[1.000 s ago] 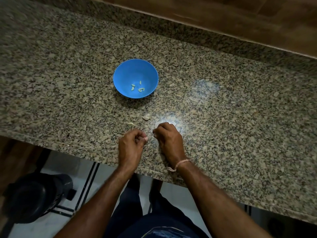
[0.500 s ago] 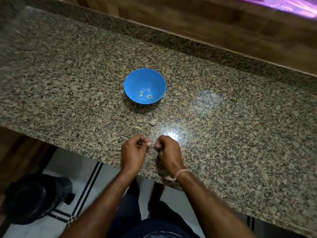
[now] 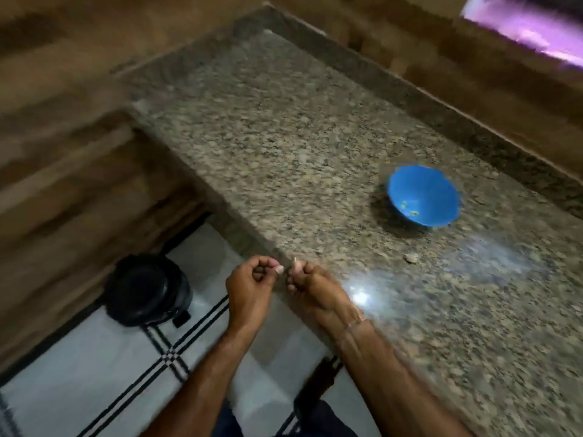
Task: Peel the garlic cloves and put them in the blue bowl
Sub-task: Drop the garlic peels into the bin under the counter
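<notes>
The blue bowl (image 3: 424, 197) stands on the granite counter (image 3: 284, 146) at the right, with a few small peeled garlic cloves in its bottom. My left hand (image 3: 250, 285) and my right hand (image 3: 310, 287) meet at the counter's front edge, fingers curled. My right hand pinches a small pale garlic clove (image 3: 296, 263). My left hand pinches a pale bit at its fingertips, seemingly peel. One loose garlic piece (image 3: 411, 257) lies on the counter below the bowl. The view is blurred.
A black round bin (image 3: 146, 290) stands on the white tiled floor below the counter's left end. Wood panels run along the left and behind the counter. A bright light reflection (image 3: 359, 298) lies on the granite beside my right wrist.
The view has swung left and tilted, so the bowl now lies far right. Both hands have drawn back to the counter's edge, still pinched together on the clove.
</notes>
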